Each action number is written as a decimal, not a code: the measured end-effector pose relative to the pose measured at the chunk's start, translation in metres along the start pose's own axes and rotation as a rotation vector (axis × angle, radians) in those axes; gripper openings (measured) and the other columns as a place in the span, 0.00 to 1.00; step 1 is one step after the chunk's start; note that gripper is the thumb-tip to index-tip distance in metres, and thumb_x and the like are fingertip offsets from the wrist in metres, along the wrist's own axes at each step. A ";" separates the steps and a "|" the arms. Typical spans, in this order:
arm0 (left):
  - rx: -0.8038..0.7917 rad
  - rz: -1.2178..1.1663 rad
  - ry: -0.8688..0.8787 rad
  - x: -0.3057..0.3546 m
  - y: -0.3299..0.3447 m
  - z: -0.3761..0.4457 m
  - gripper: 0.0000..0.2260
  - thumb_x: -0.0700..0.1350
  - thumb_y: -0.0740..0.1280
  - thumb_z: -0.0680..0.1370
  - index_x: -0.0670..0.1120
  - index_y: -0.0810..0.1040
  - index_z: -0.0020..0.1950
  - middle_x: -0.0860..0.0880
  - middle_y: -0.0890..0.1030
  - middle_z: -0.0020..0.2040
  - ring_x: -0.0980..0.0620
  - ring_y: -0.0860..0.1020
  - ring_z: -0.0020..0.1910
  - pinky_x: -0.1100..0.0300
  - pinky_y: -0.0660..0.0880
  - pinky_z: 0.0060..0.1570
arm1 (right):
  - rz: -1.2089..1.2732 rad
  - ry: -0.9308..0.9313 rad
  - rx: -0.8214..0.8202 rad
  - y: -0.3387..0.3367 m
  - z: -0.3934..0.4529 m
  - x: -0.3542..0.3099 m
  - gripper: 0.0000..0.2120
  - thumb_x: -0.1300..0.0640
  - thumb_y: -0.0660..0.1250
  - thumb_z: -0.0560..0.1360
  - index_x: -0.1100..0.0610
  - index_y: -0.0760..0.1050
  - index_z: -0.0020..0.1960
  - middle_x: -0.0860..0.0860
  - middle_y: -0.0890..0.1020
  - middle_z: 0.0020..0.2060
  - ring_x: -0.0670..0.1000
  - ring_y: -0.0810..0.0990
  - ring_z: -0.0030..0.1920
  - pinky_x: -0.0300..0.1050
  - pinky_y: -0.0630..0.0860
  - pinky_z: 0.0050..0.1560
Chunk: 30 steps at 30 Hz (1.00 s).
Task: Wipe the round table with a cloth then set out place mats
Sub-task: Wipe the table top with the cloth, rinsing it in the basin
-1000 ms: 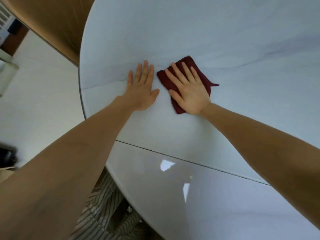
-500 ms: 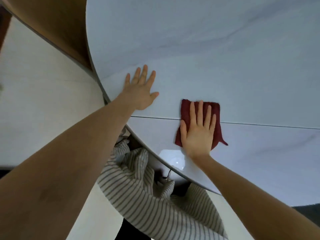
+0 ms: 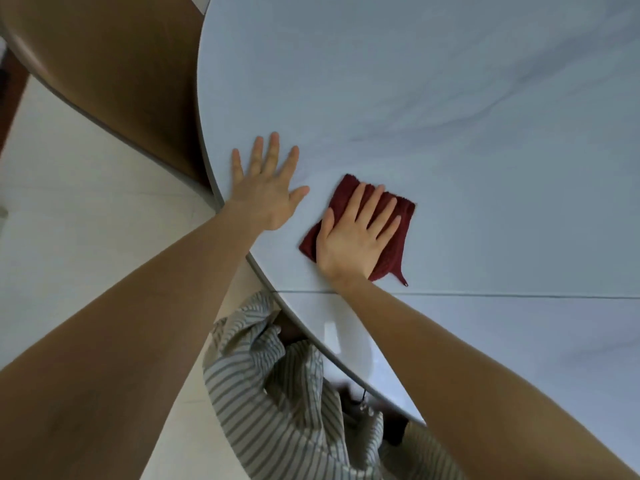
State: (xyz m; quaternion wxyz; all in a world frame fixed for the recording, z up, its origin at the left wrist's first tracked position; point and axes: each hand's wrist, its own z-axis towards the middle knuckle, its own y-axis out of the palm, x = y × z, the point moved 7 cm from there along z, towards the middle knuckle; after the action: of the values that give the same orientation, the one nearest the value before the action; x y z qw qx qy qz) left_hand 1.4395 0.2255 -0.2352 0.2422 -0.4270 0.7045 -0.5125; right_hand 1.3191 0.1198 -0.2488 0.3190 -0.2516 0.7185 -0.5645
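The right grip (image 3: 356, 237) lies flat with fingers straight, pressing a dark red cloth (image 3: 391, 237) onto the counter (image 3: 450, 116); the cloth shows beyond its fingertips and on both sides. Just to its left, the left grip (image 3: 266, 192) rests flat and released on the bare counter near the edge, holding nothing.

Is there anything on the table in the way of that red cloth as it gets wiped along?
Nothing visible. The right hand presses flat on the red cloth, and the table beyond it shows only bare marbled surface. The left hand rests flat beside the cloth, apart from it, near the table's edge.
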 end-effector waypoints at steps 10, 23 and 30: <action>0.070 -0.094 -0.113 -0.026 -0.003 0.036 0.30 0.67 0.40 0.78 0.59 0.30 0.75 0.47 0.29 0.76 0.40 0.31 0.74 0.31 0.36 0.67 | -0.060 -0.196 0.024 -0.021 0.195 -0.096 0.30 0.43 0.45 0.81 0.54 0.44 0.80 0.56 0.45 0.79 0.61 0.40 0.77 0.61 0.37 0.75; 0.063 -0.129 -0.221 -0.051 -0.005 0.053 0.32 0.59 0.46 0.82 0.49 0.32 0.77 0.49 0.31 0.77 0.45 0.32 0.75 0.35 0.36 0.70 | -0.164 -0.974 -0.110 -0.012 0.183 -0.137 0.30 0.44 0.45 0.77 0.44 0.49 0.79 0.49 0.49 0.79 0.57 0.45 0.78 0.54 0.40 0.77; 0.071 -0.145 -0.220 -0.053 -0.003 0.043 0.30 0.60 0.43 0.82 0.49 0.36 0.78 0.48 0.34 0.78 0.45 0.35 0.76 0.37 0.36 0.72 | -0.131 -0.838 -0.106 -0.003 0.080 -0.032 0.31 0.42 0.45 0.79 0.51 0.51 0.79 0.52 0.51 0.79 0.59 0.47 0.78 0.57 0.43 0.76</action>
State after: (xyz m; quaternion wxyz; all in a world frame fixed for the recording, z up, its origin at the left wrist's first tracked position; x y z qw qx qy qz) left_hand 1.5016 0.2482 -0.2531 0.2954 -0.5217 0.6222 -0.5035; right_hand 1.4002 0.0903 -0.2533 0.5335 -0.5203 0.5374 -0.3949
